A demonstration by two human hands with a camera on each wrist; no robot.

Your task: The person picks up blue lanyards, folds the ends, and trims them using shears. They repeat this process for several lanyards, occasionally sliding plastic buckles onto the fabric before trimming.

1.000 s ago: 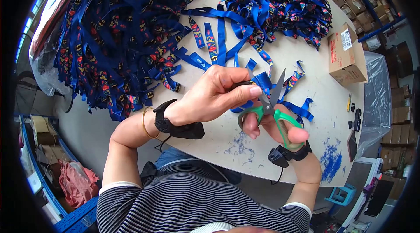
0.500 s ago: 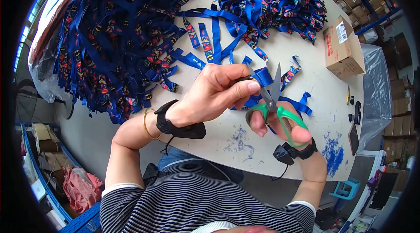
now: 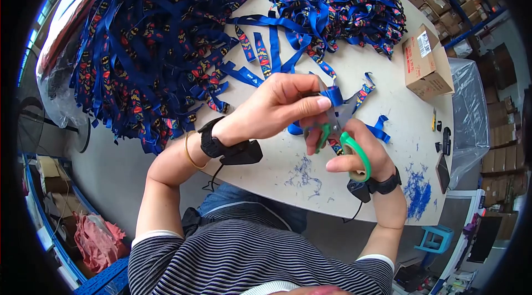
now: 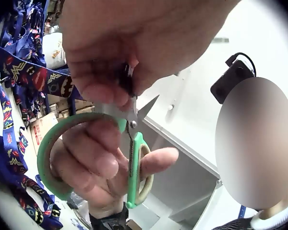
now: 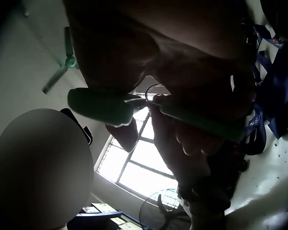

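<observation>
My left hand (image 3: pixel 280 103) pinches a blue lanyard strap (image 3: pixel 334 95) between thumb and fingers, its end looped up beside the fingertips. In the left wrist view, a small dark piece (image 4: pixel 127 79) shows between those fingers, and the printed strap (image 4: pixel 31 74) runs off to the left. My right hand (image 3: pixel 371 148) holds green-handled scissors (image 3: pixel 357 156), thumb through one loop and fingers through the other. The metal blades are parted, right at the strap by the left fingertips. In the right wrist view, the green handle (image 5: pixel 103 106) is dark against the light.
Two big heaps of blue printed lanyards (image 3: pixel 149 45) (image 3: pixel 343 6) cover the table's far side, with loose strap ends between. A cardboard box (image 3: pixel 426 65) stands at right, near a yellow cutter (image 3: pixel 434 120). Blue thread scraps (image 3: pixel 418 192) lie on the near table (image 3: pixel 260 170).
The right hand has turned and brought the scissors nearer the left hand, with the blades now overlapping the strap. The left hand keeps its pinch, and the view has shifted slightly.
</observation>
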